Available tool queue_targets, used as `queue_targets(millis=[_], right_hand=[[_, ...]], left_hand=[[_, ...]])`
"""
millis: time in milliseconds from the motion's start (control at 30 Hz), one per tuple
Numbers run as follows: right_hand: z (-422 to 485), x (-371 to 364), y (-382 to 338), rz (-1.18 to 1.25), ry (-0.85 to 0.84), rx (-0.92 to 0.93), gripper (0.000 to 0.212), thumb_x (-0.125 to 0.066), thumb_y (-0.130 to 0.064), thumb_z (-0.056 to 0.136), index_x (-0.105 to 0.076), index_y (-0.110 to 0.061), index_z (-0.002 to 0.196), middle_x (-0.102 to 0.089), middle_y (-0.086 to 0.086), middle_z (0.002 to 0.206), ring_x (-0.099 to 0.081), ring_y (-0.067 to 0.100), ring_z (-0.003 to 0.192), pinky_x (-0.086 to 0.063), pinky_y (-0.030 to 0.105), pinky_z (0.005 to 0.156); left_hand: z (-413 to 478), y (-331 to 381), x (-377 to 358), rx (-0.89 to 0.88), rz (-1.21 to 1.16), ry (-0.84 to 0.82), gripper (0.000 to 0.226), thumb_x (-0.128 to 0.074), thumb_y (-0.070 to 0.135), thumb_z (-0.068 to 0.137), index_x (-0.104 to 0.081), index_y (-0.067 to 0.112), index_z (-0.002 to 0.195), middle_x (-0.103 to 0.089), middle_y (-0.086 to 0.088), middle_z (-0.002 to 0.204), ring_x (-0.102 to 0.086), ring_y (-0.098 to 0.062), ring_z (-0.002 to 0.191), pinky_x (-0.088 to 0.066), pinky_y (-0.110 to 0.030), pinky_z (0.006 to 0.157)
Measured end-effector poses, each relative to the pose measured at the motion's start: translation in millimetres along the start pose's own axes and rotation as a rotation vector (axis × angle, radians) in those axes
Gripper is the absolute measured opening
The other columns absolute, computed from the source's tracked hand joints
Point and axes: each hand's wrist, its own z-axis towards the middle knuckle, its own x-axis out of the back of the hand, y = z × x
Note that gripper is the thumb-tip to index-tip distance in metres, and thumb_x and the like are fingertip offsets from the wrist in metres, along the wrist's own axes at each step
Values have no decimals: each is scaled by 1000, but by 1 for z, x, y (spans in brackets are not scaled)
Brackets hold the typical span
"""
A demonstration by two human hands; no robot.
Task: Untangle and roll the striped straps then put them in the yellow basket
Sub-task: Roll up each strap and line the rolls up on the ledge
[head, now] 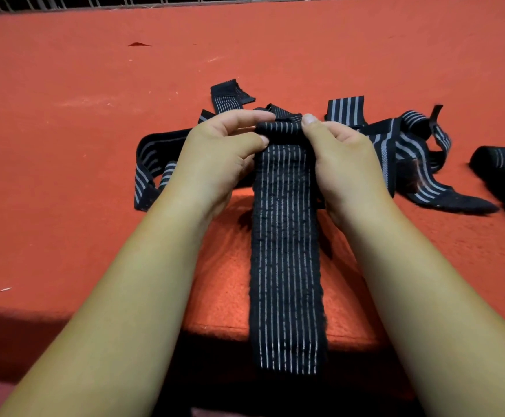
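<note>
Lengthwise toward the person, strap runs, hands pinching its far end.

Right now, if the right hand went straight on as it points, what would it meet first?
The right hand pinches the strap's rolled end, so that first; beyond it, likely the left hand, depth unclear.

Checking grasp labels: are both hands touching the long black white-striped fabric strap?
Touching. Head view: left hand and right hand each pinch the rolled far end of the black white-striped fabric strap.
</note>
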Motion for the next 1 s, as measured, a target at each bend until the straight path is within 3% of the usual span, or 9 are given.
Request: queue_targets(millis=[100,200,300,400,533,667,767,833,1000], right_hand=[[0,-1,-1,35,9,21,28,-68,-45,99,-79,-19,95,-79,5,90,-73,23,83,-61,53,84],[0,-1,-3,57,18,50,19,-69,-36,102,-79,-21,106,-82,8,103,-77,23,90,-62,55,91],[-1,1,-5,69,18,79,16,-67,-25,105,-77,-19,117,-81,7,106,-74,15,88,-63,47,89],[-1,1,-4,123,-15,79,19,-66,-17,105,-73,-18,123,-77,-5,92,-73,11,83,-62,40,80],[-4,-1,-5,121,-24,69,25,-65,-7,103,-70,-15,126,-76,-9,81,-72,9,76,-61,32,70],[-3,-1,-5,28,18,9,21,-68,-39,101,-77,-23,110,-82,1,97,-79,21,89,-64,48,83],[-1,2,-4,-119,19,2,53,-57,-63,100,-78,-15,101,-79,8,91,-75,22,82,-60,49,77],[0,3,-2,-132,15,17,61,-55,-66,100,-75,-8,97,-76,16,88,-67,23,75,-56,52,72],[2,5,-3,-24,35,7,35,-63,-50,99,-73,-24,79,-69,-6,76,-65,16,74,-51,41,73]], left_hand=[[-3,5,-2,62,-56,-12,23,-66,-5,98,-77,6,114,-82,-9,98,-79,-20,88,-60,-27,74],[-5,9,-2,72,-48,-27,18,-65,-2,100,-76,11,104,-82,-5,91,-80,-19,88,-61,-30,76],[-5,11,-1,63,27,-73,18,-64,8,102,-79,14,95,-82,-3,89,-79,-21,85,-61,-34,78],[-4,10,0,58,53,-69,20,-68,25,106,-81,11,103,-83,-8,98,-80,-27,91,-64,-41,84],[-3,6,0,-1,62,-38,17,-67,16,106,-81,9,110,-83,-14,102,-81,-31,97,-65,-43,84],[0,3,0,-63,111,-10,18,-69,9,103,-82,17,113,-82,-10,107,-80,-27,95,-65,-41,81],[0,3,-1,-76,113,-26,22,-70,7,102,-82,21,114,-82,-5,107,-81,-29,98,-63,-38,77],[-2,4,-2,-74,89,-55,26,-69,3,101,-81,21,116,-82,-6,109,-81,-31,100,-62,-37,75],[2,4,-2,-31,16,-72,28,-69,-4,97,-79,10,119,-80,-14,116,-79,-30,108,-65,-42,95]])
